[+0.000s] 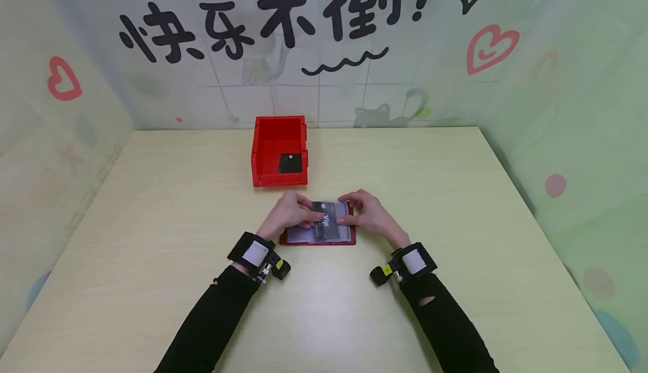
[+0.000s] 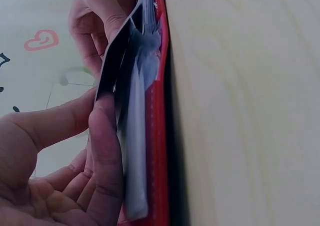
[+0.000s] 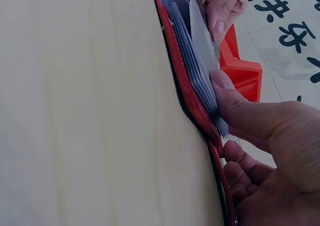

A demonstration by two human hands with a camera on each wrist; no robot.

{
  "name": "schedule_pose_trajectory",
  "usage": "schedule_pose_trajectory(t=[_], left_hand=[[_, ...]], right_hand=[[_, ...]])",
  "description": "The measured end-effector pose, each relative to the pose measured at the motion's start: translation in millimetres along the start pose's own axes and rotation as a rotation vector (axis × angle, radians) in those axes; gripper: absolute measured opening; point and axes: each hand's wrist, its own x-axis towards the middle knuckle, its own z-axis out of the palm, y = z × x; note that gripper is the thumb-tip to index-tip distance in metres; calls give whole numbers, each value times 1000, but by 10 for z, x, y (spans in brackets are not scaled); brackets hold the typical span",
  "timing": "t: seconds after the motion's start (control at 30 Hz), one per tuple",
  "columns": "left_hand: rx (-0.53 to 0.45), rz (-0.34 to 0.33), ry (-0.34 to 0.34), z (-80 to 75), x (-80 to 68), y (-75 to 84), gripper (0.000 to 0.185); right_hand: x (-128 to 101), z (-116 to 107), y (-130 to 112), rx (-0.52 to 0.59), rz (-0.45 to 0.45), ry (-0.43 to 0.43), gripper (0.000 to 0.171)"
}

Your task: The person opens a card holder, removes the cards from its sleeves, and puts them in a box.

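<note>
A dark card marked "Vip" (image 1: 326, 228) lies over the clear plastic sleeves of an opened red card holder (image 1: 316, 243). My left hand (image 1: 291, 212) pinches the card's left edge between thumb and fingers. In the left wrist view the card (image 2: 111, 68) stands tilted away from the sleeves, its near end between the left hand's (image 2: 55, 161) fingertips. At the holder's right side, my right hand (image 1: 372, 214) grips the stack of sleeves (image 3: 192, 60). In the right wrist view the right thumb (image 3: 235, 98) presses the top sleeve, with fingers curled at the red cover.
Behind the holder stands a red plastic bin (image 1: 279, 180) with a black card (image 1: 291, 163) lying inside. The pale wooden table (image 1: 152, 221) is bordered by printed cloth walls (image 1: 319, 97) at the back and both sides. Each wrist wears a strapped camera.
</note>
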Motion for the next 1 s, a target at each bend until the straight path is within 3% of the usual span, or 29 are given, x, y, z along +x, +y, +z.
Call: schedule_pose_trajectory(t=[0.37, 0.7, 1.0], left_hand=[[-18, -36, -49, -84, -25, -36, 29], [-55, -82, -56, -219, -70, -60, 42], [-52, 1, -7, -423, -61, -75, 43]], right_hand=[[-11, -3, -15, -9, -3, 2, 49], [-2, 1, 12, -8, -17, 10, 49], [-16, -10, 3, -3, -39, 8, 49]])
